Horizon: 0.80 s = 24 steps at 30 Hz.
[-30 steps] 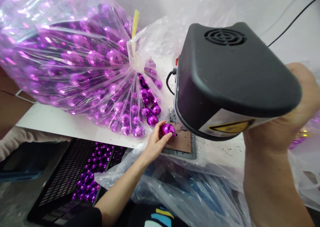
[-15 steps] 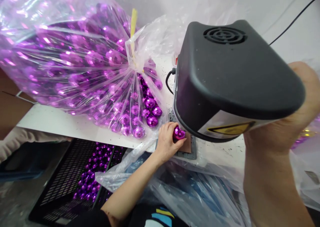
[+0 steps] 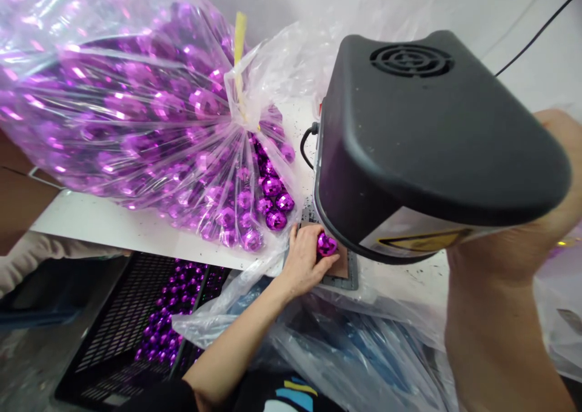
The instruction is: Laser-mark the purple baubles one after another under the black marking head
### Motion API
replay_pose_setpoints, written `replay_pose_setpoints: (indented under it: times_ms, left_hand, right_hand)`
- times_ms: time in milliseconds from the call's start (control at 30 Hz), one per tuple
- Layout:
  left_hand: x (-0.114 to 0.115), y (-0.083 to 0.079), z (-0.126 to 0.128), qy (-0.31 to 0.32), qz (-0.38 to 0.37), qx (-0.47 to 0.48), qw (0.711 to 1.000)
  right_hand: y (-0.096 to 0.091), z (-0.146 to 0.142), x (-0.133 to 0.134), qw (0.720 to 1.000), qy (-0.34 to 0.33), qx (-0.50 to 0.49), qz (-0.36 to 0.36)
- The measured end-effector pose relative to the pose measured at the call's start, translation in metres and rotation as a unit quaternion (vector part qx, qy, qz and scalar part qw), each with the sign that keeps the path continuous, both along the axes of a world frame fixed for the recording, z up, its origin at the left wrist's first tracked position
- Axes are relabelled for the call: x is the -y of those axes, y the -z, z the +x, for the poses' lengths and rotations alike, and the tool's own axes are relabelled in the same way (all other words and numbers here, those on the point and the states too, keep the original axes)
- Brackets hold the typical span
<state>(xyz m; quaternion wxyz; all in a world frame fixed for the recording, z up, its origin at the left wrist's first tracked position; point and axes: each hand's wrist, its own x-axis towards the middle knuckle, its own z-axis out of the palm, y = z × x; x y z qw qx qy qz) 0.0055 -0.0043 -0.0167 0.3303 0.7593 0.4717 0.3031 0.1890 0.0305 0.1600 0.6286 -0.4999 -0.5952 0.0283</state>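
Observation:
My left hand (image 3: pixel 305 259) is closed on a shiny purple faceted ball (image 3: pixel 326 244), its thumb on the near side. The ball sits over a brown square piece (image 3: pixel 339 268) on a grey plate (image 3: pixel 349 282), just left of a big black machine housing (image 3: pixel 436 139). That housing has a round vent on top and a yellow warning label (image 3: pixel 418 239) on its near side. My right hand (image 3: pixel 513 248) is behind and under the right end of the housing, which hides its fingers, so its grip cannot be made out.
A tied clear bag (image 3: pixel 136 115) bulging with purple faceted balls covers the left of the white table (image 3: pixel 104 224). Several balls (image 3: pixel 276 220) lie under its gathered end. A black crate (image 3: pixel 118 315) holding more balls stands below. Clear plastic sheeting (image 3: pixel 364 345) lies along the front edge.
The left fingers have shifted slightly around the ball, with one finger now lifted away from it. The black housing appears slightly larger and farther right in view.

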Motion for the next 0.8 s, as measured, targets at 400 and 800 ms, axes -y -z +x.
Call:
replay_pose_setpoints:
  times_ms: [400,800]
  left_hand:
    - [0.002,-0.010,0.004,-0.036,0.003,-0.042,0.998]
    - [0.003,0.004,0.005,-0.063,0.011,0.006,0.998]
  right_hand:
    - [-0.005,-0.001,-0.001,1.000,-0.003,-0.028,-0.004]
    - [0.016,0.003,0.029,0.988,0.050,0.075,0.126]
